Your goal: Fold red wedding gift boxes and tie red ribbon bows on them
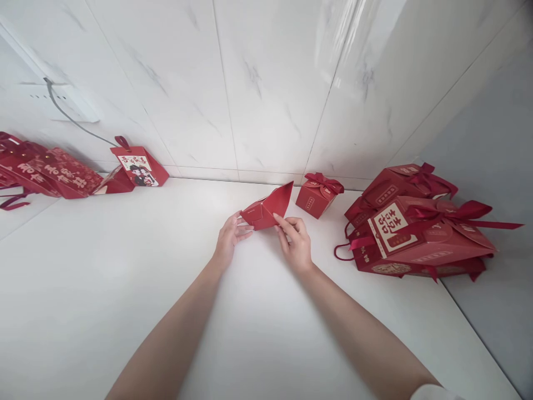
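A red folded paper box [266, 212], with a pointed flap rising at its right, is held between my hands above the white table. My left hand [230, 238] supports its left side, the fingers partly behind and under it. My right hand [295, 240] pinches its lower right edge between thumb and fingers. Just to the right of it stands a small closed red box [318, 195] with a ribbon bow on top. The inside of the held box is mostly hidden from view.
Larger red gift boxes with ribbons [433, 233] are piled at the right. Along the wall at the left stand a red box with a printed couple [142, 166] and several patterned red boxes [69, 173]. A grey cable [77, 123] hangs from the wall socket.
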Demonstrator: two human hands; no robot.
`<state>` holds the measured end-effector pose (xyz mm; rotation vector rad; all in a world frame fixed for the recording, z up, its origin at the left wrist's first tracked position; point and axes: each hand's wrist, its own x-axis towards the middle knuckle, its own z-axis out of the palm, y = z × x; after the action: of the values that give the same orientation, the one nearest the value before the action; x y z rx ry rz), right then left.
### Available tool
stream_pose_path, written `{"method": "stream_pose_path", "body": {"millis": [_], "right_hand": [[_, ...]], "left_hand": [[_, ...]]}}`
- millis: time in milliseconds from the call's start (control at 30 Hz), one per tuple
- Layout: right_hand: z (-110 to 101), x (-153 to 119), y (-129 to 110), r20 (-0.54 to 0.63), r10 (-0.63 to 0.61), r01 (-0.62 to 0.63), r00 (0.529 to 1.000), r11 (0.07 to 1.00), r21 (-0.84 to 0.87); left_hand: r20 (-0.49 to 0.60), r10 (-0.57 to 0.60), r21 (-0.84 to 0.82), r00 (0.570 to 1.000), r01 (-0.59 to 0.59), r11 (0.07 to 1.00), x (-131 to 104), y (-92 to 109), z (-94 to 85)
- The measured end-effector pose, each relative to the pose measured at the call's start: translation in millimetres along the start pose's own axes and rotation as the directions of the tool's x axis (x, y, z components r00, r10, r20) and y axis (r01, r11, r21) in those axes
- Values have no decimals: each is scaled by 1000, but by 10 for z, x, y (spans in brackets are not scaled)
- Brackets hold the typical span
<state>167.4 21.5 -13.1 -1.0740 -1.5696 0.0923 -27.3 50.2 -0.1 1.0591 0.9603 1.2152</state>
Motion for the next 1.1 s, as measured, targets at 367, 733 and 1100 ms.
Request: {"method": "stream_pose_path", "body": {"millis": [367, 733, 1100], "right_hand": [[6, -58, -98, 202, -314, 331, 928, 942, -54], [-1, -44, -98, 232, -84, 63, 969, 993, 97], [-16, -42, -113, 235, -32, 4, 972, 993, 119]], "left_hand": [[-12, 28, -41, 1000, -28, 999, -14, 11, -6], [-36, -218, -772, 975, 112, 625, 4, 243, -58], [142, -97, -675, 985, 168, 718, -71, 279, 36]]}}
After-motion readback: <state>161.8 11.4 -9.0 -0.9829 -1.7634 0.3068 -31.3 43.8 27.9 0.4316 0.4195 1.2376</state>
